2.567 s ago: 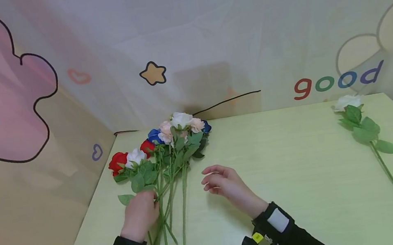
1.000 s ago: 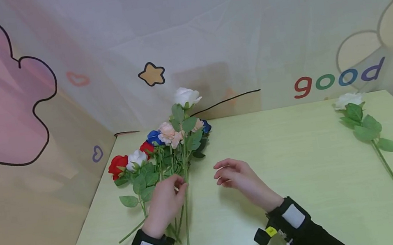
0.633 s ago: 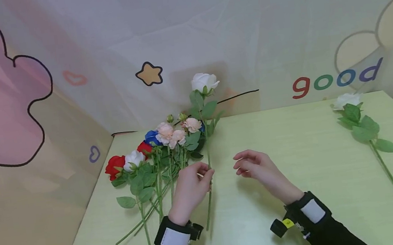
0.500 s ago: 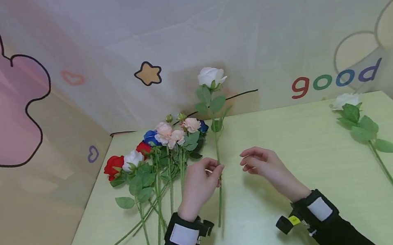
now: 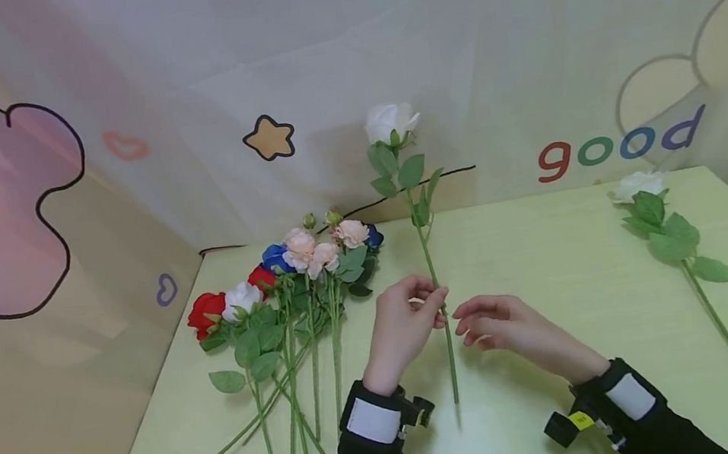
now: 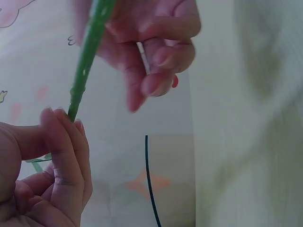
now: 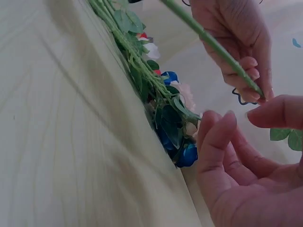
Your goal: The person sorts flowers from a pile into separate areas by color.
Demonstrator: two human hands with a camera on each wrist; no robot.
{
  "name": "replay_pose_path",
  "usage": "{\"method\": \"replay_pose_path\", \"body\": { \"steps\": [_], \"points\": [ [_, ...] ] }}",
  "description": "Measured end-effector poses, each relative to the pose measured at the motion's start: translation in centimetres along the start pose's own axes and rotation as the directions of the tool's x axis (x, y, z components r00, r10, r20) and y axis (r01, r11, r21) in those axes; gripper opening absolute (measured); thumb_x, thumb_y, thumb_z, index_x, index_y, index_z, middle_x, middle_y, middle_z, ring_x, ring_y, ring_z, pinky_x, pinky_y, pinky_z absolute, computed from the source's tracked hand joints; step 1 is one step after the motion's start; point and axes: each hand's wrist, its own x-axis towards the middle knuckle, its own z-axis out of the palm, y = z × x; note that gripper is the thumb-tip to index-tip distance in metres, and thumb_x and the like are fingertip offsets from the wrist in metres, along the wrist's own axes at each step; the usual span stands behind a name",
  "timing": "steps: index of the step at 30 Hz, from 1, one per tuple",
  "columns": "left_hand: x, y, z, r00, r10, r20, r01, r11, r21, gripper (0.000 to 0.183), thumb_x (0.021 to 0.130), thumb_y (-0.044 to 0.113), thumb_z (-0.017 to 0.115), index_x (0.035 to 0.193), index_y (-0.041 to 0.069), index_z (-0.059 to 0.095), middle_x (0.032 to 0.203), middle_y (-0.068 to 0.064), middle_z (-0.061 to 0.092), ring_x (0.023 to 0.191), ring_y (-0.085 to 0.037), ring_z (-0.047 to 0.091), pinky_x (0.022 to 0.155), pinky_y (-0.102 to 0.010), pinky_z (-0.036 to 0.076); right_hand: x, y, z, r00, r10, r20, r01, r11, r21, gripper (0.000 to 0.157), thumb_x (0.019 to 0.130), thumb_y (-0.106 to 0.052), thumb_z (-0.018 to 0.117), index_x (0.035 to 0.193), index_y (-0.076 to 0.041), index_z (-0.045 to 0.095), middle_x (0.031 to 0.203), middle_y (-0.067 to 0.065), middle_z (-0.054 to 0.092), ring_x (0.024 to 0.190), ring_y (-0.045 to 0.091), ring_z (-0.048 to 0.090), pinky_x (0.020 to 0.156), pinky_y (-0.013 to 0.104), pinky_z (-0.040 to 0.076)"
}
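Note:
In the head view my left hand (image 5: 407,325) pinches the green stem of a white rose (image 5: 392,125) between thumb and fingers. The rose stands nearly upright above the table, its bloom against the backdrop and its stem end pointing down. Just right of that stem is my right hand (image 5: 523,332), fingers loosely bent, with nothing in its grasp. The right wrist view shows a gap between the right thumb and fingers (image 7: 215,142), close to the stem (image 7: 213,45). From the left wrist, the stem (image 6: 87,61) rises out of the left fingertips.
Left on the table (image 5: 533,251) lies a pile of artificial flowers: a red rose (image 5: 207,314), a white rose (image 5: 242,300), blue roses (image 5: 276,258) and pink blooms (image 5: 301,247), stems crossing toward the front. Another white rose (image 5: 640,186) lies at the far right. A printed cloth backdrop (image 5: 329,70) rises behind.
My left hand has picked a white rose out of the pile, raised it upright and carried it right. My right hand has shifted right, and the two hands are now close together.

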Motion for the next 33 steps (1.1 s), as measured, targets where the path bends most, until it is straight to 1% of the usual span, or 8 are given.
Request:
{"method": "replay_pose_path", "body": {
  "steps": [3,6,9,12,14,22,28,33],
  "points": [
    [-0.1,-0.4,0.1,1.0,-0.015,0.011,0.015,1.0,-0.004,0.014,0.097,0.015,0.067,0.097,0.001,0.069,0.088,-0.015,0.071,0.058,-0.011,0.068,0.062,-0.034,0.06,0.0,0.1,0.4,0.996,-0.015,0.085,0.013,1.0,0.026,0.044,0.102,-0.017,0.055,0.136,0.01,0.049,0.114,0.009,0.068,0.099,0.016,0.068,0.09,0.033,0.056],
    [-0.2,-0.7,0.2,1.0,-0.02,0.009,0.02,1.0,-0.014,0.014,0.096,0.015,0.068,0.096,0.001,0.069,0.087,-0.015,0.071,0.059,-0.015,0.07,0.064,-0.041,0.061,0.0,0.3,0.9,0.989,-0.041,0.139,0.035,0.998,0.046,0.045,0.102,-0.016,0.056,0.135,0.013,0.048,0.113,0.006,0.07,0.098,0.012,0.067,0.089,0.033,0.057],
    [-0.3,-0.9,0.1,1.0,-0.019,0.005,0.019,1.0,0.001,0.014,0.096,0.015,0.068,0.095,0.002,0.069,0.086,-0.015,0.071,0.059,-0.014,0.069,0.061,-0.035,0.06,0.1,0.6,1.4,0.985,-0.059,0.163,0.051,0.997,0.053,0.045,0.103,-0.017,0.055,0.131,0.017,0.049,0.108,0.004,0.072,0.095,0.009,0.067,0.086,0.031,0.057],
    [-0.4,-1.1,0.2,1.0,-0.01,0.004,0.01,0.999,0.043,0.013,0.096,0.016,0.069,0.094,0.004,0.069,0.084,-0.013,0.071,0.059,-0.009,0.066,0.057,-0.024,0.055,0.2,0.6,1.9,0.985,-0.064,0.161,0.057,0.997,0.046,0.042,0.103,-0.019,0.056,0.123,0.018,0.051,0.1,0.002,0.071,0.091,0.009,0.067,0.083,0.029,0.058],
    [-0.3,-1.2,0.2,1.0,0.0,-0.001,0.0,0.997,0.071,0.013,0.096,0.017,0.069,0.093,0.005,0.069,0.083,-0.012,0.071,0.058,-0.006,0.063,0.056,-0.021,0.052,0.2,0.6,2.1,0.986,-0.066,0.156,0.06,0.997,0.04,0.04,0.104,-0.019,0.056,0.119,0.018,0.052,0.097,0.002,0.07,0.089,0.008,0.067,0.082,0.028,0.058],
    [-0.1,-1.5,0.2,1.0,0.02,0.004,-0.02,0.99,0.138,0.013,0.096,0.018,0.069,0.092,0.006,0.069,0.084,-0.01,0.071,0.057,-0.003,0.06,0.051,-0.019,0.046,0.3,0.3,2.3,0.983,-0.099,0.153,0.097,0.995,0.018,0.036,0.104,-0.015,0.054,0.113,0.02,0.052,0.093,0.005,0.066,0.081,0.006,0.065,0.077,0.026,0.059],
    [-0.1,-1.5,0.3,1.0,0.018,0.019,-0.021,0.985,0.169,0.014,0.097,0.02,0.067,0.099,0.007,0.071,0.09,-0.01,0.073,0.061,-0.003,0.061,0.055,-0.019,0.048,0.0,0.2,1.9,0.98,-0.106,0.169,0.106,0.994,0.01,0.034,0.105,-0.012,0.052,0.11,0.021,0.05,0.089,0.003,0.063,0.079,0.007,0.064,0.076,0.024,0.059],
    [0.0,-1.5,0.3,0.999,0.035,0.016,-0.038,0.975,0.217,0.015,0.099,0.021,0.065,0.104,0.009,0.072,0.093,-0.008,0.074,0.065,-0.005,0.063,0.058,-0.02,0.049,-0.1,0.3,1.2,0.984,-0.083,0.156,0.087,0.996,-0.02,0.033,0.105,-0.013,0.052,0.109,0.02,0.051,0.088,0.002,0.062,0.078,0.007,0.064,0.077,0.024,0.059]
  ]
}}
